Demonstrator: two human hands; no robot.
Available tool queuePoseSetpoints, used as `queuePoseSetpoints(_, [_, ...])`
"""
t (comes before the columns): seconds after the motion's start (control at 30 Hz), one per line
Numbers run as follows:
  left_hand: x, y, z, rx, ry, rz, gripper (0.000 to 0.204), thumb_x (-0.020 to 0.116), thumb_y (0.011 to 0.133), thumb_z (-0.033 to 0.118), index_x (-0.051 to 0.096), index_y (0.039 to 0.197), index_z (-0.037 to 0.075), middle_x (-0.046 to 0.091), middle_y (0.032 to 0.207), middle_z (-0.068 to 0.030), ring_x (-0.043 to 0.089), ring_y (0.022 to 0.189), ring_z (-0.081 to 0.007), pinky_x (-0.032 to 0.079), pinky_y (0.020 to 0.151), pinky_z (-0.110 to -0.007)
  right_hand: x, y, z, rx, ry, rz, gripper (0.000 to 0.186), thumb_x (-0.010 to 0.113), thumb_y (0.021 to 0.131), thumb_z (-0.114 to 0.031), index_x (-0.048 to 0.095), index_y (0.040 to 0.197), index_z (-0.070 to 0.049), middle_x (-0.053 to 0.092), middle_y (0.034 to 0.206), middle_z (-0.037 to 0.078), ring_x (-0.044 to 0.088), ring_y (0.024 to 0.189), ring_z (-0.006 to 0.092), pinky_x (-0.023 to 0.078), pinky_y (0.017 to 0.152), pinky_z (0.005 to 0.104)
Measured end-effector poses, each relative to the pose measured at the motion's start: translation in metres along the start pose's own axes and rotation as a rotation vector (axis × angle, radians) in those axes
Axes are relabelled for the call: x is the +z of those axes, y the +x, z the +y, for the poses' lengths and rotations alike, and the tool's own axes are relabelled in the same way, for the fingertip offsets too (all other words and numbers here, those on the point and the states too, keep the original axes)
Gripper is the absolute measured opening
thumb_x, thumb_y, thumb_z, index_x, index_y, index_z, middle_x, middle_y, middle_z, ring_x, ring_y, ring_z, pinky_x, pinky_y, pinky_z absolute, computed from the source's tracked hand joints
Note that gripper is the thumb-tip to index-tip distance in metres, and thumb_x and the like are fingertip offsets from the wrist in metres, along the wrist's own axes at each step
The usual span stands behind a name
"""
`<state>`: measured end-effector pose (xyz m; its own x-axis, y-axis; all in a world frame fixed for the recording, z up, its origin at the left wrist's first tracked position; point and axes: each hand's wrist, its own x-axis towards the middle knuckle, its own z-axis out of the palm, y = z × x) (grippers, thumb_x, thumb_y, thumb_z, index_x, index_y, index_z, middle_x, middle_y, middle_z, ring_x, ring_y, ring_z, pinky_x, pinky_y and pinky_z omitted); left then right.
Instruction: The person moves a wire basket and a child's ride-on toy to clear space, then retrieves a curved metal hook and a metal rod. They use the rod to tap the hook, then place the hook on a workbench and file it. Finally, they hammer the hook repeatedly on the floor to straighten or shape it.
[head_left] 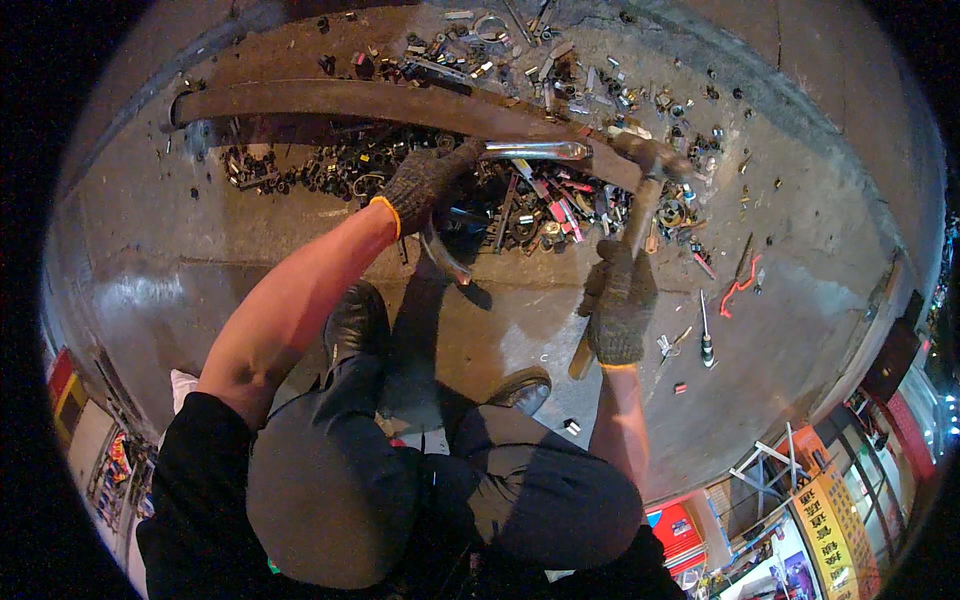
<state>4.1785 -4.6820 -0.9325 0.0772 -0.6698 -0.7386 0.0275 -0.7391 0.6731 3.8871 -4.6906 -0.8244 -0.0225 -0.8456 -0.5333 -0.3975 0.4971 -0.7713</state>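
My left hand [430, 185], in a dark knit glove with an orange cuff, is closed around a shiny metal tube [535, 151] that points right along a long rusty steel beam [330, 100]. A curved metal piece [445, 258] comes out below that hand; whether it belongs to the tube I cannot tell. In my gloved right hand [620, 315] is a hammer, gripped by its wooden handle [643, 212]. The hammer's head [652, 156] is over the beam's right end, to the right of the tube's tip. Under my left hand, part of the tube is hidden.
Small metal scrap [300, 170] is heaped along both sides of the beam. A screwdriver [706, 335] and a bent red piece [740, 287] lie on the concrete to the right. My shoes [357, 322] stand near the pile. A red box [680, 535] is at the lower right.
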Motion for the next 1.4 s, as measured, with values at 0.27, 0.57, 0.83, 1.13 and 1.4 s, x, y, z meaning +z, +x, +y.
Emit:
queuePoseSetpoints(0.27, [0.000, -0.006, 0.012, -0.003, 0.243, 0.015, 0.061, 0.048, 0.100, 0.061, 0.070, 0.107, 0.004, 0.067, 0.080, -0.0136, 0.061, 0.070, -0.0233, 0.050, 0.068, -0.040, 0.013, 0.036, -0.017, -0.459, -0.393, 0.066, 0.035, 0.054, 0.104, -0.035, 0.064, 0.111, -0.003, 0.062, 0.073, 0.005, 0.057, 0.058, 0.0134, 0.042, 0.048, 0.0308])
queuePoseSetpoints(0.57, [0.008, 0.001, -0.017, 0.226, 0.318, 0.030, 0.048, 0.048, 0.102, 0.052, 0.064, 0.128, 0.015, 0.070, 0.094, -0.0179, 0.067, 0.080, -0.0316, 0.054, 0.076, -0.043, 0.018, 0.057, 0.024, -0.849, -0.548, 0.096, 0.042, 0.054, 0.102, -0.037, 0.061, 0.112, 0.003, 0.063, 0.075, 0.015, 0.062, 0.060, 0.0215, 0.048, 0.053, 0.0396])
queuePoseSetpoints(0.83, [0.009, -0.017, -0.002, -0.062, 0.172, -0.039, 0.060, 0.052, 0.098, 0.062, 0.076, 0.096, 0.007, 0.067, 0.076, -0.0084, 0.059, 0.072, -0.0176, 0.049, 0.067, -0.037, -0.002, 0.001, -0.020, -0.191, 0.222, 0.055, 0.033, 0.059, 0.102, -0.035, 0.064, 0.109, -0.004, 0.058, 0.071, 0.000, 0.051, 0.060, 0.0076, 0.040, 0.051, 0.0252])
queuePoseSetpoints(1.13, [0.011, -0.014, 0.001, 0.027, 0.404, -0.030, 0.035, 0.045, 0.107, 0.031, 0.057, 0.138, 0.021, 0.066, 0.094, -0.0184, 0.063, 0.080, -0.0332, 0.051, 0.072, -0.046, 0.008, 0.019, 0.024, -0.189, -0.154, -0.015, 0.027, 0.056, 0.104, -0.027, 0.063, 0.110, -0.001, 0.061, 0.073, 0.009, 0.059, 0.058, 0.0215, 0.045, 0.046, 0.0349])
queuePoseSetpoints(1.4, [0.012, -0.004, -0.011, 0.127, 0.487, 0.052, 0.040, 0.043, 0.106, 0.040, 0.061, 0.133, 0.017, 0.067, 0.094, -0.0197, 0.064, 0.083, -0.0347, 0.051, 0.079, -0.046, 0.000, 0.003, -0.017, -0.090, -0.145, -0.055, 0.035, 0.050, 0.104, -0.036, 0.064, 0.102, -0.003, 0.060, 0.063, 0.004, 0.058, 0.052, 0.0144, 0.046, 0.048, 0.0337])
